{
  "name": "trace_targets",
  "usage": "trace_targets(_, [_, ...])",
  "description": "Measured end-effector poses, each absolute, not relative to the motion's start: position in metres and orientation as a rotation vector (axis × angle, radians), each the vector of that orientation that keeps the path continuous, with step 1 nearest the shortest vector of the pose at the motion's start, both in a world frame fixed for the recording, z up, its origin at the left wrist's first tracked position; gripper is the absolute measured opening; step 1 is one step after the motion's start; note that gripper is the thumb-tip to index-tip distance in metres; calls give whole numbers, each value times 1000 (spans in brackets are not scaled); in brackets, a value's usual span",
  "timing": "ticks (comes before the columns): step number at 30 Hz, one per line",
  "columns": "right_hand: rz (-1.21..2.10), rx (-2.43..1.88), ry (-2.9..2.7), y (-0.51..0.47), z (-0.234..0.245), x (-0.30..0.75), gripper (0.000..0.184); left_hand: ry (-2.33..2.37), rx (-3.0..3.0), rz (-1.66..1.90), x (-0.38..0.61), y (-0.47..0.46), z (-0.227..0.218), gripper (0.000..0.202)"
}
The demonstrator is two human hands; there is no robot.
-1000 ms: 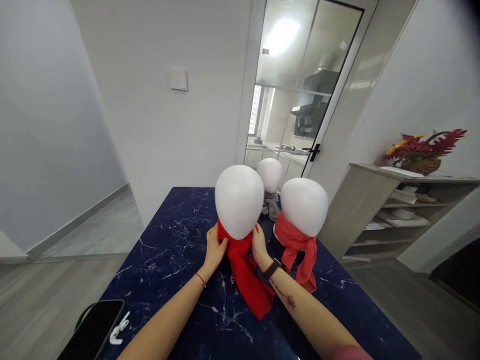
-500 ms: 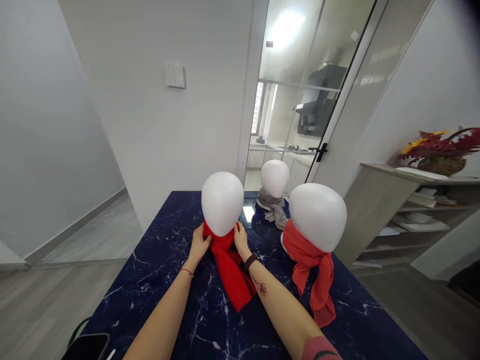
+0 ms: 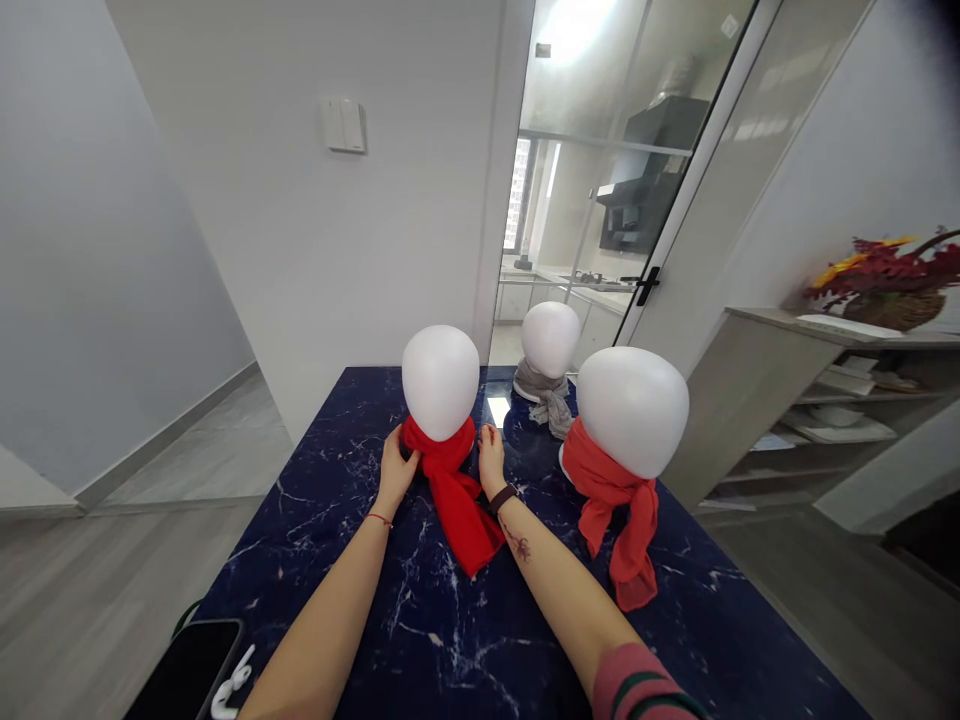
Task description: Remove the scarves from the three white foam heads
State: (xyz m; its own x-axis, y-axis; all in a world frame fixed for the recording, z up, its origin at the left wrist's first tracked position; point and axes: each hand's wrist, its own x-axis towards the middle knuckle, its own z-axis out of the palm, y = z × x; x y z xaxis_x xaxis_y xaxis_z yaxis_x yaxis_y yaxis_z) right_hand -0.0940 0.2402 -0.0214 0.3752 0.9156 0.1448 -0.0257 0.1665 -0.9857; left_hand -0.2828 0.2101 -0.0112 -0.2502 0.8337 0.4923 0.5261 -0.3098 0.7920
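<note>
One head-worn camera; it looks forward and down, from close above the dark-blue table (image 3: 330, 460).

The red scarf's (image 3: 457, 500) back is hidden, the phone (image 3: 187, 672) cut off below.

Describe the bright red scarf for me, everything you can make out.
The bright red scarf is plain, creased and soft-looking, like thin cloth. It wraps around the lower part of the leftmost white head form and gathers in front; whether it is knotted there is unclear. One broad tail slants down to the right over the dark blue table, with a smaller fold beside it. The left hand touches its left side; the right hand is beside its right, seemingly apart.
</note>
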Motion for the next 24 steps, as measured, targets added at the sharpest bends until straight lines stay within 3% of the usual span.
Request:
trace_targets(7, [879,-1195,-1036,214,-20,-92,29,1770,1703,1571,-271,173,-6,9])
trace_targets(14, [854,-1132,-1306,192,-17,-100,30,1666,1870,1384,-258,168,-7,24])
trace_targets(24, [703,-1183,-1557,204,-30,-95,27,1768,1913,1279,-259,177,-13,8])
